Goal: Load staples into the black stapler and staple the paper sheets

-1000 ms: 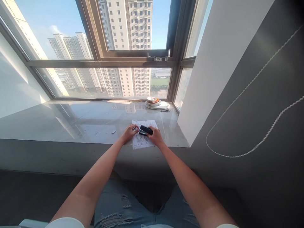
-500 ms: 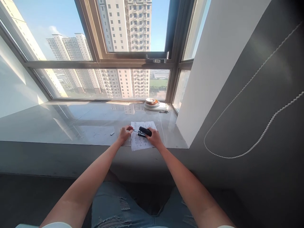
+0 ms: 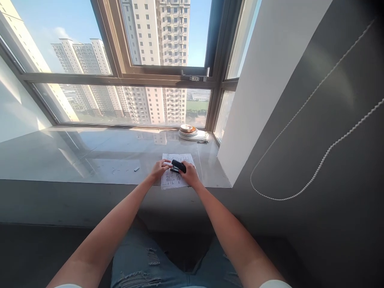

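With the printed papers (image 3: 171, 184) as our landmark, we see them lying on the windowsill (image 3: 75, 168). Above them, our right hand (image 3: 190, 175) grips a black stapler (image 3: 179, 165), its top raised from its base. Our left hand (image 3: 158, 169), over the papers' left edge, has its fingers at the stapler's left end. Left of the papers we see a small pale piece (image 3: 137, 169); beyond them, stacked dishes (image 3: 189, 134); to their right, a hanging beaded chain (image 3: 279, 199).
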`<state>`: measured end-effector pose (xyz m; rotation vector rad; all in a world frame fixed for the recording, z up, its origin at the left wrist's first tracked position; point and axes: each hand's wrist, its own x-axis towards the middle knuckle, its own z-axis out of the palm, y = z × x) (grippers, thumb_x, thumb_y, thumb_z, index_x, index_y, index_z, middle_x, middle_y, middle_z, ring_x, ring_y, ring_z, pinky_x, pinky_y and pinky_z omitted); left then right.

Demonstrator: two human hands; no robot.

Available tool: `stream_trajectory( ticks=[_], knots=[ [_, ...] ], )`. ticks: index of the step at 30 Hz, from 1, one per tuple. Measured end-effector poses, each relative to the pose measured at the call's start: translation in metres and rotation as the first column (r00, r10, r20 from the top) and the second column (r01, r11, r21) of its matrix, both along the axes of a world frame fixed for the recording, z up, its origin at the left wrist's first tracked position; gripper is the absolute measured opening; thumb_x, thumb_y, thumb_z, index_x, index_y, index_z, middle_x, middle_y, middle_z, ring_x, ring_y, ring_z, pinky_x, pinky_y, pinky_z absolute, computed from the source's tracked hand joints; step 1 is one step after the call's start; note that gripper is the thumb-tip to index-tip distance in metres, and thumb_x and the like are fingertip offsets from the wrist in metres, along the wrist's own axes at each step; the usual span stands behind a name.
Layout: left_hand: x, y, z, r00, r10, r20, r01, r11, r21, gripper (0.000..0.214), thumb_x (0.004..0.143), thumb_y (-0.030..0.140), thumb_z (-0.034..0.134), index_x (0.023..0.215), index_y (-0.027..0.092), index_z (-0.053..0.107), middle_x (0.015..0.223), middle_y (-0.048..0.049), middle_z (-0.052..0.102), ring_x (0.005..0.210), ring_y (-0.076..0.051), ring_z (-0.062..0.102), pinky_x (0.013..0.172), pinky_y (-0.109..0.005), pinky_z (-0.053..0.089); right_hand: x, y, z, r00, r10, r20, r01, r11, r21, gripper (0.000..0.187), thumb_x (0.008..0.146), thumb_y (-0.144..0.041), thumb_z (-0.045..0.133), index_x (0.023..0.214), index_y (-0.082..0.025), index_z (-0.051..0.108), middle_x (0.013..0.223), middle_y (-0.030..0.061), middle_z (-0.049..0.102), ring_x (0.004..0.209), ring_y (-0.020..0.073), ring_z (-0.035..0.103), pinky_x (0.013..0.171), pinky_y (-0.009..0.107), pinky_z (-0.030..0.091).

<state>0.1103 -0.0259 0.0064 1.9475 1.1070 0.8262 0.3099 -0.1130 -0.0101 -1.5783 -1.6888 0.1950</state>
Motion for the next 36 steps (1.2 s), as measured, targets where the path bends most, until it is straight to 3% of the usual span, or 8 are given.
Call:
stream_trajectory(
  ticks=[4,9,15,21,27,32,36],
  knots=[
    [-0.028,0.011,-0.001,0.919,0.137,-0.369,-0.005,0.942,0.336,0.041,0.091,0.029,0.053,0.129,0.022,0.067,0.132,-0.0119,0.069,0.130,-0.033,0.055,0.110,-0.051,0.043,-0.002,0.001,-0.001,1.000,0.013,0.018,-0.013,1.000,0.016,0.029,0.089,-0.023,0.066,0.117,-0.024,0.059,0.107,0.0052,0.069,0.100,0.0241,0.061,0.082,0.031,0.045],
    [-0.036,0.011,-0.011,0.814,0.187,-0.549,0.058,0.915,0.399,0.043,0.097,0.036,0.045,0.135,0.032,0.065,0.148,-0.0067,0.057,0.138,-0.034,0.046,0.113,-0.054,0.037,-0.005,0.001,-0.002,0.999,-0.018,0.032,0.018,1.000,0.015,0.028,0.089,-0.024,0.066,0.116,-0.024,0.059,0.107,0.0054,0.070,0.099,0.0241,0.062,0.079,0.030,0.044],
    [-0.034,0.011,-0.013,0.829,0.182,-0.529,0.048,0.919,0.392,0.043,0.098,0.032,0.044,0.134,0.031,0.067,0.147,-0.0065,0.058,0.137,-0.033,0.046,0.113,-0.052,0.034,-0.008,-0.003,0.008,0.995,-0.059,0.078,0.058,0.998,0.007,0.022,0.090,-0.026,0.067,0.111,-0.024,0.062,0.103,0.0051,0.072,0.095,0.0233,0.065,0.073,0.028,0.042],
    [-0.036,0.014,-0.016,0.839,0.201,-0.506,0.001,0.928,0.372,0.046,0.097,0.022,0.039,0.133,0.029,0.067,0.149,-0.0051,0.058,0.138,-0.030,0.047,0.113,-0.050,0.035,0.005,0.010,0.032,0.972,0.026,0.233,0.011,0.988,-0.154,0.021,0.080,-0.033,0.077,0.095,-0.023,0.067,0.086,0.0034,0.071,0.079,0.0221,0.064,0.063,0.027,0.038],
    [-0.034,0.014,-0.018,0.839,0.230,-0.493,-0.014,0.915,0.403,0.045,0.098,0.023,0.038,0.131,0.026,0.067,0.147,-0.0073,0.059,0.135,-0.031,0.049,0.111,-0.051,0.037,0.008,0.019,0.014,0.990,0.006,0.144,-0.002,1.000,-0.026,0.020,0.087,-0.031,0.070,0.104,-0.024,0.063,0.101,0.0022,0.072,0.090,0.0211,0.064,0.070,0.027,0.042],
    [-0.035,0.013,-0.016,0.839,0.220,-0.498,0.006,0.911,0.412,0.043,0.100,0.032,0.039,0.132,0.026,0.067,0.148,-0.0092,0.057,0.134,-0.032,0.049,0.110,-0.051,0.038,0.012,0.023,0.008,0.992,0.022,0.122,-0.018,0.999,-0.032,0.021,0.088,-0.029,0.069,0.108,-0.025,0.062,0.106,0.0031,0.071,0.094,0.0228,0.064,0.075,0.029,0.046],
    [-0.036,0.013,-0.016,0.833,0.213,-0.510,0.020,0.910,0.413,0.042,0.098,0.030,0.043,0.133,0.025,0.066,0.149,-0.0121,0.054,0.136,-0.034,0.048,0.111,-0.052,0.038,0.014,0.024,0.009,0.996,0.030,0.089,-0.028,0.999,-0.023,0.025,0.089,-0.030,0.070,0.113,-0.026,0.062,0.111,0.0033,0.071,0.099,0.0242,0.064,0.079,0.031,0.048]
  ],
)
